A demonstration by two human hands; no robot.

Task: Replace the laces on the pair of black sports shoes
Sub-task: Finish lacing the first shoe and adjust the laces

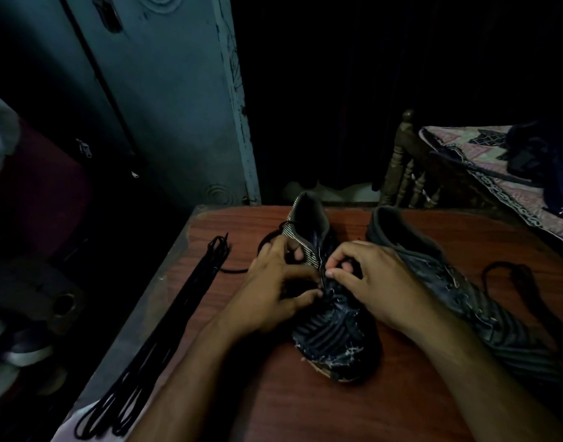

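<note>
A worn black sports shoe [332,339] stands in the middle of the brown wooden table [305,409], toe towards me. My left hand [275,293] and my right hand [374,282] are both over its eyelets, fingers curled and pinching the black lace [322,275] there. The lace's loose end [232,270] trails out to the left behind my left hand. The second black shoe [458,288] lies to the right, partly under my right forearm. A bundle of long black laces [165,330] lies along the table's left edge.
Another black lace [516,282] is looped on the table right of the second shoe. A blue-grey door [165,100] stands behind the table on the left. A bed with a patterned cover [484,161] and a wooden post is at the right. Shoes [21,352] sit on the floor at left.
</note>
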